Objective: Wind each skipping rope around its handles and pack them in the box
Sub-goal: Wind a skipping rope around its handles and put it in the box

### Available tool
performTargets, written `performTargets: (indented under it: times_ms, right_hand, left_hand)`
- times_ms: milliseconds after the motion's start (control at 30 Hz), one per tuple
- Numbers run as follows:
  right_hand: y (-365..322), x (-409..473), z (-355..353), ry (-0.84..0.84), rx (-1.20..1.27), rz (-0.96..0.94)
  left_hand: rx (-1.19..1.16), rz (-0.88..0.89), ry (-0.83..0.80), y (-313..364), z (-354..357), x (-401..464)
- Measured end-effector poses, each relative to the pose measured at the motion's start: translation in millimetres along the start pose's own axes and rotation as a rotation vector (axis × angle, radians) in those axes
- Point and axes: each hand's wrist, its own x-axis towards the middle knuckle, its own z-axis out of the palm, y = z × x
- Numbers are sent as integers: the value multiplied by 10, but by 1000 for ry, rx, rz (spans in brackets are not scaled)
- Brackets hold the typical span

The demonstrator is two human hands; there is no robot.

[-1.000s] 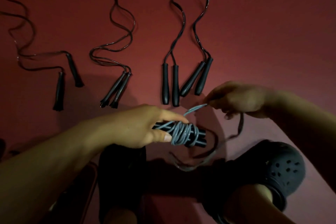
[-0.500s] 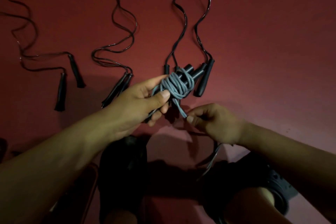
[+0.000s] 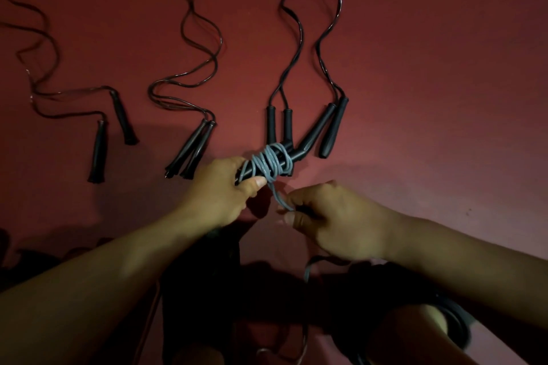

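Note:
My left hand (image 3: 221,190) grips a pair of black handles with a grey rope coiled several times around them, the wound bundle (image 3: 271,161) pointing up and to the right. My right hand (image 3: 329,216) pinches the free grey strand (image 3: 278,195) just below the bundle; the loose tail (image 3: 308,270) hangs down under that hand. Several other skipping ropes lie unwound on the red floor behind, their black handles side by side: one pair (image 3: 329,130) right behind the bundle, one (image 3: 192,151) left of my left hand, one (image 3: 112,133) at far left. No box shows.
Red floor (image 3: 444,98) stretches open to the right. My feet in dark shoes (image 3: 456,326) and dark clothing (image 3: 201,290) fill the bottom of the view.
A second ago the bundle lay low and horizontal with my right hand pulling the strand up and right. The bundle has since risen and tilted, and my right hand has come down below it.

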Motion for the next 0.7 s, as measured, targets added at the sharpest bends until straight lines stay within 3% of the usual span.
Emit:
performTargets:
  times_ms: [267,433,700]
  right_hand:
    - [-179,-62,-94,-38,-253,-139]
    - [-132,1,-17,72,-177,-112]
    - [27,66,-149,172,-226,-157]
  left_hand:
    - [-58,-103,-70,-53,79,43]
    - [104,5,-99,-39,56,64]
    - [268,163,-364,90,-36,-66]
